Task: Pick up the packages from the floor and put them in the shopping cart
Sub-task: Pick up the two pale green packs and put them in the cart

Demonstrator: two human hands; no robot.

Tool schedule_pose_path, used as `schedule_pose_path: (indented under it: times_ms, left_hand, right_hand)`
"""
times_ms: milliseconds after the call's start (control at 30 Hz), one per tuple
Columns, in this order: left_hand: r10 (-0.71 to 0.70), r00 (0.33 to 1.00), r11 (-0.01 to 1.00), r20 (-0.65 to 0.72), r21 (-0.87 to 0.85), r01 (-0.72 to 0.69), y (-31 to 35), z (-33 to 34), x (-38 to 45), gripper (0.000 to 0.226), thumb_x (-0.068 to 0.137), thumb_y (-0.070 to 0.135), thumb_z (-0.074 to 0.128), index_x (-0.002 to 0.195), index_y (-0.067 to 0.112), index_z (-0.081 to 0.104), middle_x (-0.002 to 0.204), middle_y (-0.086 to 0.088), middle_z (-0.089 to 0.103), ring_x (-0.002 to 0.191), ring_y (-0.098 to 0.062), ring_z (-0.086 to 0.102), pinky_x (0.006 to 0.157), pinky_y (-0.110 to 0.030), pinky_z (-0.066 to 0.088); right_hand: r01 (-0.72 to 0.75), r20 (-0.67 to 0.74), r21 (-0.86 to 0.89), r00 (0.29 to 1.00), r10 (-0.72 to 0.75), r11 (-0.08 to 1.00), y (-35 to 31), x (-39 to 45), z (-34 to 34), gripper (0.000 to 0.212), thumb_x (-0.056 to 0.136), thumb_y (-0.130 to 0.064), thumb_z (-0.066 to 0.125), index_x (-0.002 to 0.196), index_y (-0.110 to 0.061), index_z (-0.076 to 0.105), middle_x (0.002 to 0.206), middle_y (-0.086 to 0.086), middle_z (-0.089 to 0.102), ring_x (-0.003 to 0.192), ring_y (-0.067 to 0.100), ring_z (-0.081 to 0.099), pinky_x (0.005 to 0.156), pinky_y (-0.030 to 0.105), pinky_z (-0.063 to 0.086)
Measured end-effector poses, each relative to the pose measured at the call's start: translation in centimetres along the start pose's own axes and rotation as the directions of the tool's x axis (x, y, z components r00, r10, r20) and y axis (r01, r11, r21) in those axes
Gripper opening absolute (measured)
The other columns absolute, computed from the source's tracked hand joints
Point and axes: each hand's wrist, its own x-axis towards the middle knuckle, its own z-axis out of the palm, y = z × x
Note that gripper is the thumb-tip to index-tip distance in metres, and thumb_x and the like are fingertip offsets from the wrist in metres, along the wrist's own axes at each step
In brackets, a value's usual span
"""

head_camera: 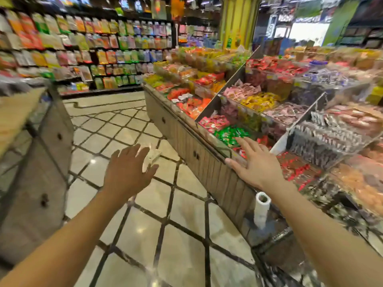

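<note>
My left hand (128,172) reaches forward over the tiled floor (186,235), back up and fingers spread. A small white package (152,158) shows between its forefinger and thumb; blur hides whether the hand grips it or it lies on the floor beyond. My right hand (256,164) hovers flat with fingers apart over the front rim of the snack display (186,133), holding nothing. Low on the right is a dark wire frame (277,239), too blurred to tell if it is the shopping cart.
The display on the right holds several bins of wrapped snacks. A white roll of bags (262,210) stands at its near corner. A wooden counter with drawers (41,154) stands on the left, and shelves of hanging packets (93,48) line the back wall.
</note>
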Motion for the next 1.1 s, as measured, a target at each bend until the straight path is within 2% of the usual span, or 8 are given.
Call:
schedule_pose_path:
  times_ms: [133,233,333,400,533,667,833,1100]
  left_hand:
    - [-0.146,0.989,0.988,0.027,0.048,0.145,-6.2,-0.4,0.1,0.069,0.097,0.061,0.053,0.154,0.021,0.052,0.157,-0.01,0.053,0.143,-0.033,0.049,0.118,-0.052,0.036]
    - [-0.221,0.975,0.973,0.017,0.07,0.219,-10.0,0.0,1.4,0.068,0.097,0.063,0.05,0.153,0.023,0.052,0.153,-0.007,0.056,0.14,-0.031,0.051,0.116,-0.051,0.04]
    - [-0.26,0.966,0.962,-0.006,0.088,0.26,-13.5,1.1,4.2,0.069,0.097,0.061,0.053,0.151,0.019,0.055,0.152,-0.009,0.058,0.138,-0.033,0.053,0.116,-0.052,0.04]
    - [-0.27,0.963,0.958,-0.013,0.102,0.27,-15.6,2.2,7.0,0.069,0.097,0.061,0.055,0.151,0.018,0.056,0.152,-0.011,0.058,0.139,-0.034,0.053,0.117,-0.051,0.039]
    - [-0.281,0.959,0.955,0.024,0.107,0.277,-18.6,4.9,13.7,0.066,0.098,0.058,0.055,0.149,0.015,0.057,0.149,-0.012,0.06,0.136,-0.035,0.056,0.113,-0.053,0.043]
    - [-0.29,0.957,0.955,0.019,0.074,0.288,-21.2,7.4,20.9,0.07,0.094,0.059,0.05,0.146,0.012,0.06,0.145,-0.014,0.063,0.132,-0.037,0.059,0.109,-0.054,0.047]
    - [-0.3,0.952,0.952,0.056,0.073,0.296,-25.1,11.4,28.4,0.066,0.097,0.054,0.06,0.149,0.012,0.057,0.149,-0.014,0.06,0.137,-0.037,0.055,0.112,-0.056,0.044]
    - [-0.252,0.964,0.967,0.086,0.061,0.247,-33.3,18.7,39.9,0.07,0.099,0.059,0.051,0.155,0.017,0.051,0.154,-0.011,0.056,0.141,-0.033,0.051,0.116,-0.052,0.039]
  right_hand:
    - [0.135,-0.02,0.024,0.991,-0.135,0.991,-6.9,5.2,1.4,0.083,0.097,-0.074,0.043,0.166,-0.029,0.031,0.17,0.002,0.036,0.151,0.037,0.038,0.115,0.054,0.043]
    - [0.203,-0.042,0.07,0.979,-0.201,0.977,-11.4,9.8,2.8,0.082,0.096,-0.074,0.044,0.165,-0.03,0.033,0.17,0.001,0.036,0.152,0.035,0.038,0.115,0.057,0.042]
    - [0.248,-0.049,0.096,0.968,-0.244,0.964,-14.9,14.8,5.1,0.09,0.09,-0.08,0.031,0.166,-0.032,0.03,0.169,0.0,0.037,0.153,0.034,0.036,0.119,0.058,0.038]
    - [0.273,-0.068,0.125,0.961,-0.267,0.954,-16.6,18.4,7.0,0.091,0.089,-0.081,0.028,0.165,-0.032,0.03,0.169,-0.001,0.037,0.152,0.033,0.038,0.119,0.056,0.038]
    - [0.309,-0.061,0.113,0.951,-0.304,0.944,-18.4,26.5,10.7,0.085,0.095,-0.08,0.036,0.165,-0.034,0.027,0.169,-0.002,0.036,0.153,0.029,0.038,0.118,0.053,0.04]
    - [0.31,-0.043,0.141,0.951,-0.307,0.94,-19.5,34.5,13.6,0.088,0.092,-0.083,0.03,0.165,-0.035,0.027,0.169,-0.001,0.038,0.153,0.031,0.038,0.119,0.054,0.038]
    - [0.319,0.023,0.134,0.946,-0.324,0.938,-21.7,42.1,17.3,0.089,0.092,-0.082,0.031,0.165,-0.031,0.029,0.168,-0.001,0.038,0.152,0.029,0.038,0.119,0.053,0.036]
    - [0.341,0.046,0.139,0.936,-0.35,0.93,-27.6,54.7,24.4,0.088,0.093,-0.082,0.031,0.163,-0.03,0.034,0.165,0.0,0.043,0.148,0.03,0.043,0.112,0.054,0.046]
